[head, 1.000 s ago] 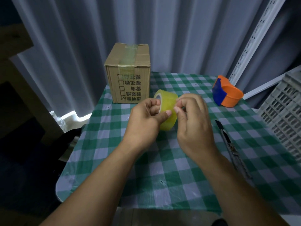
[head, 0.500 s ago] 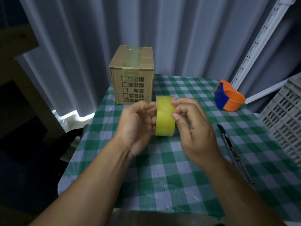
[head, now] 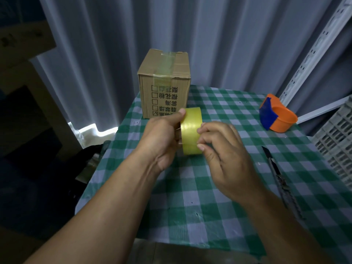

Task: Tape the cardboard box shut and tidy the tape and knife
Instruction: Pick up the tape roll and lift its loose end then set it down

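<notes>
A yellow tape roll (head: pixel 191 130) is held upright above the green checked tablecloth (head: pixel 219 206). My left hand (head: pixel 162 138) grips it from the left, thumb on its top edge. The fingertips of my right hand (head: pixel 226 157) press on the roll's outer face. A closed cardboard box (head: pixel 165 82), with clear tape over its top seam and printed characters on its front, stands at the table's back left. A utility knife (head: pixel 280 178) lies on the cloth to the right of my right hand.
An orange and blue tape dispenser (head: pixel 276 115) sits at the back right of the table. A grey plastic crate (head: pixel 337 143) stands at the right edge, with a slotted metal rail (head: pixel 312 54) behind it. Pale curtains hang behind the table.
The roll has turned in my hands, from showing its open core to showing its outer face. My right fingers slid lower on the roll. The view has shifted slightly.
</notes>
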